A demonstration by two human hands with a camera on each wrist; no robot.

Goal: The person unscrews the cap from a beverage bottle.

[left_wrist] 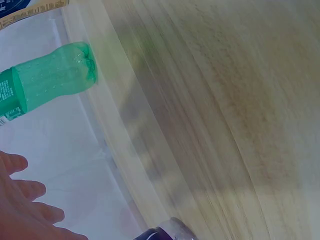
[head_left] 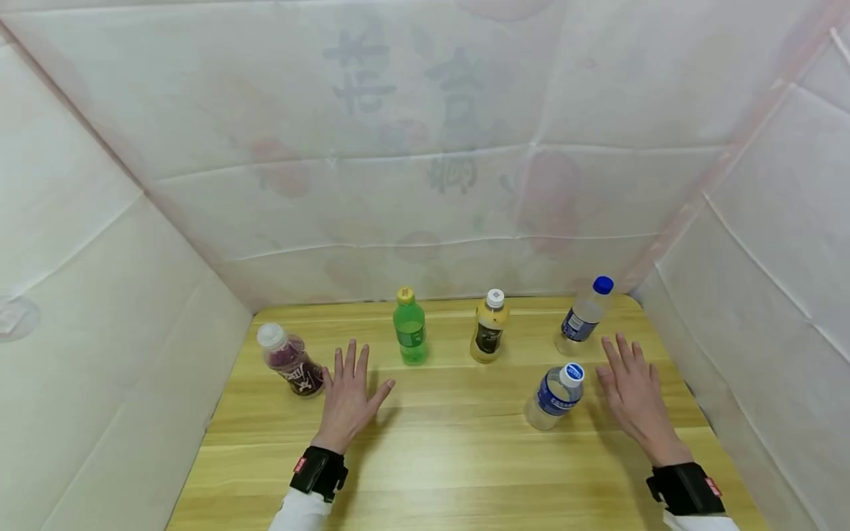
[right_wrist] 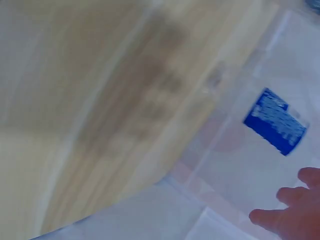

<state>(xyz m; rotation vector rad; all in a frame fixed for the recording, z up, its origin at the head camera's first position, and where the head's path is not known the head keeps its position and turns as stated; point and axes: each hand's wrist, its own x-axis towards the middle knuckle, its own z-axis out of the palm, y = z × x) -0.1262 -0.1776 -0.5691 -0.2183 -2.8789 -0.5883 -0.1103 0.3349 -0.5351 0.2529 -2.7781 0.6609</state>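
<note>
Palm down with fingers spread, my left hand hovers between a dark purple drink bottle with a white cap and a green soda bottle with a yellow cap. Its outer fingers overlap the purple bottle's edge in the head view. My right hand, fingers extended, is just right of two clear water bottles. One water bottle has a dark blue cap; the nearer one has a white and blue cap. Neither hand holds anything. In the right wrist view, a blue label shows beyond the fingertips.
A yellow drink bottle with a white cap stands at the back, between the green bottle and the water bottles. The wooden table is enclosed by white sheeting behind and on both sides.
</note>
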